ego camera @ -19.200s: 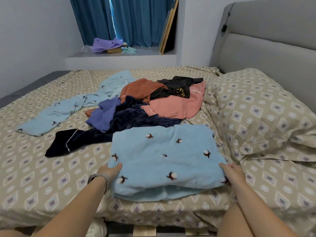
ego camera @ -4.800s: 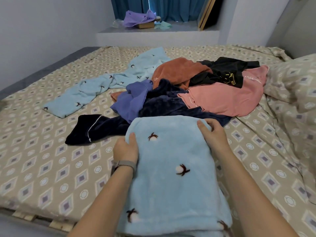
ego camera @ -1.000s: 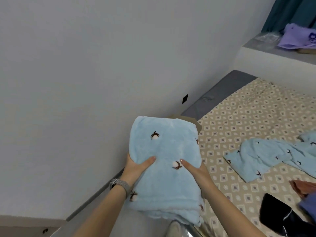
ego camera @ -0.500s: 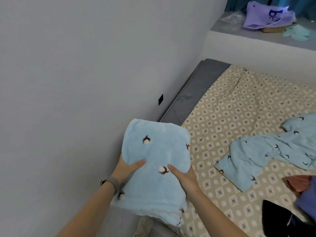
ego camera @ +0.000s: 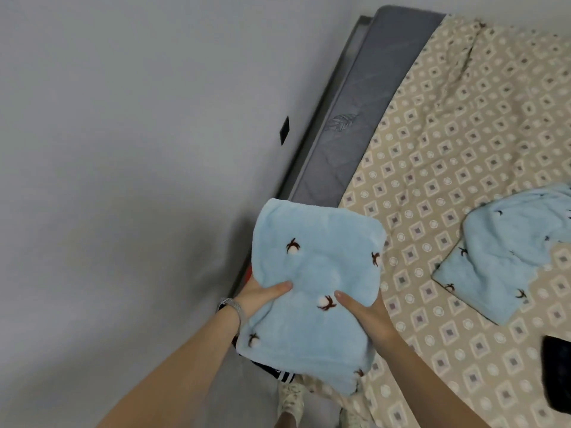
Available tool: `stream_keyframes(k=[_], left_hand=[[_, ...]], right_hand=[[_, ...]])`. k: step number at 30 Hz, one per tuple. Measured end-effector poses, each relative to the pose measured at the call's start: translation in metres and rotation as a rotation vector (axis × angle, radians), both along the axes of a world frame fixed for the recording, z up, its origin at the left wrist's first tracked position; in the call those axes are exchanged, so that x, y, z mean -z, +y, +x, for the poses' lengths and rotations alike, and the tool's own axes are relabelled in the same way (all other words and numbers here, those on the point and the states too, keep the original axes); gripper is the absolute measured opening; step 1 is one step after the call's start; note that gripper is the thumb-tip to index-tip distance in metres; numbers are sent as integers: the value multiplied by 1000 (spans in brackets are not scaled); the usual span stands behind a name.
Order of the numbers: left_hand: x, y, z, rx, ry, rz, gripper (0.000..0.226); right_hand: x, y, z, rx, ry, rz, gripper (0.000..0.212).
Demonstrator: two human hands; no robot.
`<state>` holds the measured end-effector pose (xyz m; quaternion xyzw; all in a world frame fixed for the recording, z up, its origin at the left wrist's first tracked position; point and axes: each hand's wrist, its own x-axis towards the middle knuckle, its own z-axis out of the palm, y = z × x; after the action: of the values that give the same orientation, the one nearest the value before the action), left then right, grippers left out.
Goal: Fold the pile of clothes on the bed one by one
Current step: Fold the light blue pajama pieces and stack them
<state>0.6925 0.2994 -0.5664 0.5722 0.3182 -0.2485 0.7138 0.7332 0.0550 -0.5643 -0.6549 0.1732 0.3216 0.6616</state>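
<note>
I hold a folded light blue fleece garment (ego camera: 315,273) with small brown and white cotton sprigs over the bed's left corner. My left hand (ego camera: 262,296) grips its left edge, thumb on top. My right hand (ego camera: 367,313) grips the right edge, thumb on top too. A second light blue garment (ego camera: 506,261) of the same print lies unfolded on the bed (ego camera: 463,125) to the right. A dark garment (ego camera: 556,366) shows at the lower right edge.
A grey wall (ego camera: 123,149) stands close on the left. The grey mattress side (ego camera: 355,118) runs along it. Beneath the folded garment, a dark item with white stripes (ego camera: 275,373) and a light shoe (ego camera: 290,396) are on the floor.
I have lowered the folded blue garment a little toward the bed's left corner, and my view has tipped further down. Both hands keep the same hold.
</note>
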Motion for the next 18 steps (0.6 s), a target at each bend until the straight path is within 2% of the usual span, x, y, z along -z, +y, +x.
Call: stream_keyframes(k=[3, 5, 7, 8, 10, 11, 12, 14, 16, 18], left_hand=[[-6, 5, 2, 38, -13, 1, 81], [-21, 5, 7, -26, -75, 143, 95], [-44, 5, 10, -16, -160, 552, 112], [-55, 3, 12, 81, -298, 787, 112], [-62, -14, 19, 330, -623, 1104, 93], [-58, -28, 22, 442, -706, 1193, 82], [-50, -43, 25, 534, -714, 1258, 73], [-31, -70, 27, 653, -571, 1315, 68], [-5, -78, 26, 704, -439, 1356, 70], [21, -75, 25, 720, -391, 1379, 69]], right_hand=[[-13, -2, 4, -88, -15, 12, 73], [-23, -4, 7, -52, -87, -86, 89], [-35, -8, 9, 54, -198, -378, 111], [-42, -8, 10, 62, -335, -505, 110], [-51, 0, 13, -75, -667, -648, 88], [-52, 10, 17, -203, -788, -703, 77], [-50, 22, 22, -321, -858, -757, 69], [-35, 39, 30, -466, -894, -845, 62], [-9, 45, 36, -566, -839, -925, 62], [18, 45, 37, -623, -791, -970, 64]])
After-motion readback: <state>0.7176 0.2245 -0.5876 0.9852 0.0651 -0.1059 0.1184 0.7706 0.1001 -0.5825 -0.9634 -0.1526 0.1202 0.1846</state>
